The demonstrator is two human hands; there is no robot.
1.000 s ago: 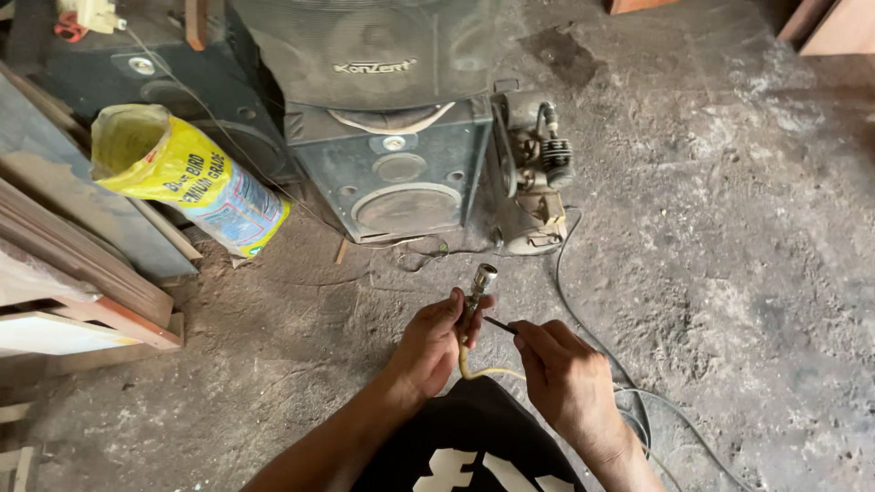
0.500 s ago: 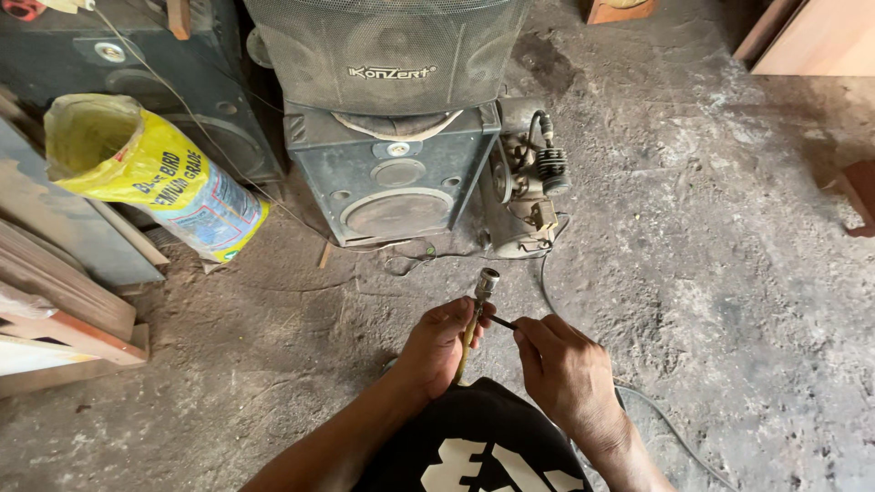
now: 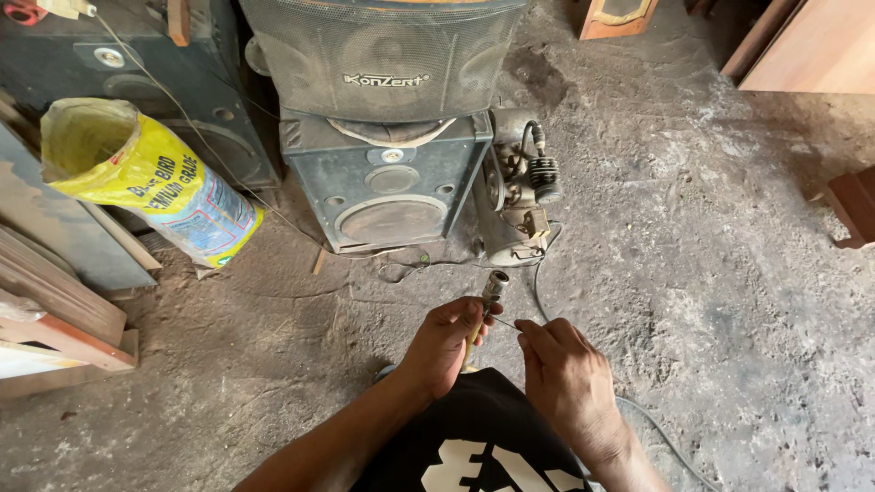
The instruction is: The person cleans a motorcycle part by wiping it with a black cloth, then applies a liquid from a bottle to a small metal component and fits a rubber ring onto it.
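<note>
A small metal fitting on a yellowish hose end sticks up just above the left hand, which is closed around it. The right hand, just beside, pinches a thin wire reaching toward the fitting. Beyond both hands stand a black speaker and a small engine; a yellow sack lies far left.

Well up and left of your left hand, a yellow sack with a blue-and-white printed panel lies tilted, its open mouth facing the camera.
</note>
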